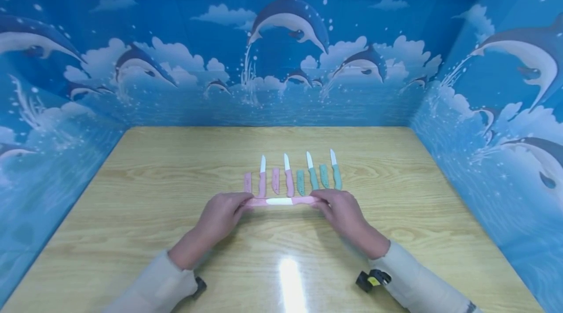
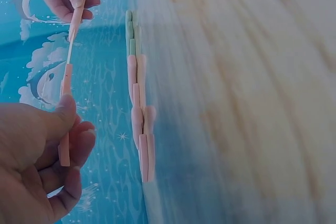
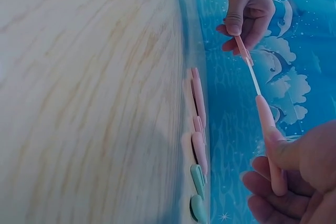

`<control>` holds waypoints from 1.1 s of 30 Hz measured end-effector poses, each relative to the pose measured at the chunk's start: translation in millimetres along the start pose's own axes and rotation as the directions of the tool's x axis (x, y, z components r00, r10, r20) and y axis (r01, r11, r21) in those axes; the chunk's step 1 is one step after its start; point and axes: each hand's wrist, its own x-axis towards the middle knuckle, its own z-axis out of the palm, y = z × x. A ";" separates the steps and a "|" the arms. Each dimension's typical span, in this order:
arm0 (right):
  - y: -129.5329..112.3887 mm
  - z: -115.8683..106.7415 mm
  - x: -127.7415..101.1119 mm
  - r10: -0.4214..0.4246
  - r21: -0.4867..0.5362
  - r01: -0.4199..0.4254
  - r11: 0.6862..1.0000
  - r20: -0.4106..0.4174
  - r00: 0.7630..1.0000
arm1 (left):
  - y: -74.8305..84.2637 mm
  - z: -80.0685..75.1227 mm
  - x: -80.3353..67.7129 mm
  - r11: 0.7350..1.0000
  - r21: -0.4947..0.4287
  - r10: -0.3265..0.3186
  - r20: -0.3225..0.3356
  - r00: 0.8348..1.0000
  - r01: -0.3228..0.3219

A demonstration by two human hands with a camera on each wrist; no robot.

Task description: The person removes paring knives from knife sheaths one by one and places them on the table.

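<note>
Held level just above the worktop (image 1: pixel 396 235): pink knife (image 1: pixel 281 201), probably light, stiff, brittle-bladed. Right hand (image 1: pixel 345 213) pinching handle, left hand (image 1: pixel 220 215) pinching sheath (image 1: pixel 255 202) — safest holds, clear of white blade.

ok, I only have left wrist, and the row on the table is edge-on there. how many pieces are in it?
Observer: Eight, by the head view. Four bare knives alternate with four loose sheaths, pink on the left and teal on the right.
Operator: Tips pointing where?
Observer: All away from the person.
Operator: Right hand, proper grip?
Observer: Right wrist view shows the right hand with its thumb on the pink handle and its fingers curled under. In the head view, the white blade shows between that handle and the pink sheath, which the left hand pinches.
</note>
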 end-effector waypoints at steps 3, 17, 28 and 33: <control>1.3 -0.2 -0.8 0.014 -0.010 -0.014 1.000 0.001 1.000 | 0.1 -0.6 0.1 1.000 0.013 -0.016 0.013 1.000 0.016; 8.2 -1.1 -5.2 0.014 0.003 -0.014 1.000 -0.014 1.000 | -1.9 -5.1 -0.7 0.997 0.036 -0.074 0.020 0.997 0.074; 7.2 1.0 -4.6 0.007 0.008 -0.007 1.000 -0.006 1.000 | -1.6 -9.5 0.5 0.982 -0.067 -0.173 0.050 0.984 0.176; 7.2 1.8 -4.4 -0.003 0.005 0.003 1.000 -0.008 1.000 | -2.5 -9.7 0.8 0.974 -0.114 -0.189 0.050 0.981 0.194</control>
